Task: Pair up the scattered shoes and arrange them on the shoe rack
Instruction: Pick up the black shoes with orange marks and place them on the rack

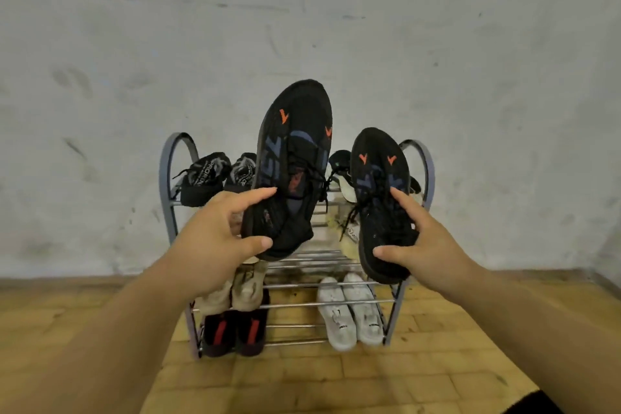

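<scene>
While both arms are reaching out over the shoe rack [421, 158] | left hand [215, 239] is gripping one black sneaker [292, 161], fingers wrapped round its heel | right hand [425, 245] is clutching the matching sneaker [379, 185] likewise | both are hanging toe-up above the top shelf | white pair [351, 312] is sitting lower right

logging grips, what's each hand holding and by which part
Left hand: one black sneaker, gripped at its heel end. Right hand: the matching sneaker, also at its heel end.
</scene>
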The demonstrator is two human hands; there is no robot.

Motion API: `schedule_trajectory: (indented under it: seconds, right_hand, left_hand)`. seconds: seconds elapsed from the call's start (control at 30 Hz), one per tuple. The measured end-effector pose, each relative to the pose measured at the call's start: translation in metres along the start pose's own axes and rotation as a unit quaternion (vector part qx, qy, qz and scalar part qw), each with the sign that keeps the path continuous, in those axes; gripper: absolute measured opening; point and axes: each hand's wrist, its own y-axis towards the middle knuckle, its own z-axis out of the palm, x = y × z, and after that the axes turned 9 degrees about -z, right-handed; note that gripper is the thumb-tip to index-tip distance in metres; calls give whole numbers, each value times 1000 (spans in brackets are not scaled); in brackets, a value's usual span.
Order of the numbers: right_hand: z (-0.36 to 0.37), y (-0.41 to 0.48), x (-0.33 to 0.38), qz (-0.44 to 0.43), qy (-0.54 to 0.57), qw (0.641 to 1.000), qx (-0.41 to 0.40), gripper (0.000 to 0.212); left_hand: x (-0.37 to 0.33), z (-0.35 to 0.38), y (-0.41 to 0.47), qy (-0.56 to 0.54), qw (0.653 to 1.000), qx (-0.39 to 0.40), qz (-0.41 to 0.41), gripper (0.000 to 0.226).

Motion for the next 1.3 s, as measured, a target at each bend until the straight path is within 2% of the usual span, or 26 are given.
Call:
schedule_trajectory:
  seconds: [0.13, 0.27, 0.37, 0.5, 0.6, 0.7, 0.83, 0.97, 1.1, 1.3]
  right_hand:
    - [-9, 3, 4, -3, -17, 1000, 7, 97]
    - [-13, 1, 3, -29, -50, 998, 28, 98]
    - [-10, 1, 4, -42, -63, 995, 61, 99]
    - [-10, 1, 6, -32, -102, 975, 196, 94]
    - [-8, 0, -2, 12, -161, 927, 340, 89]
    - [-2, -5, -23, 100, -181, 886, 416, 84]
    - [11, -3, -61, 199, -193, 870, 407, 86]
    - [27, 4, -99, 263, -173, 890, 329, 92]
    - [56, 10, -129, 286, -158, 903, 278, 99]
    - [91, 31, -159, 292, -122, 902, 293, 98]
  left_hand:
    - [3, -29, -19, 21, 996, 81, -38, 68]
    - [17, -44, -30, 32, 972, 210, -105, 68]
    - [32, -42, -32, 113, 948, 269, -128, 66]
    - [41, -32, -30, 248, 885, 353, -174, 63]
    - [45, -23, -28, 358, 824, 391, -200, 64]
    - [63, -14, -20, 369, 806, 395, -240, 63]
    - [90, 4, -2, 323, 820, 377, -283, 64]
    - [106, 32, 20, 299, 834, 363, -290, 66]
    - [118, 50, 40, 360, 821, 370, -242, 71]
    - [135, 54, 63, 368, 807, 398, -233, 70]
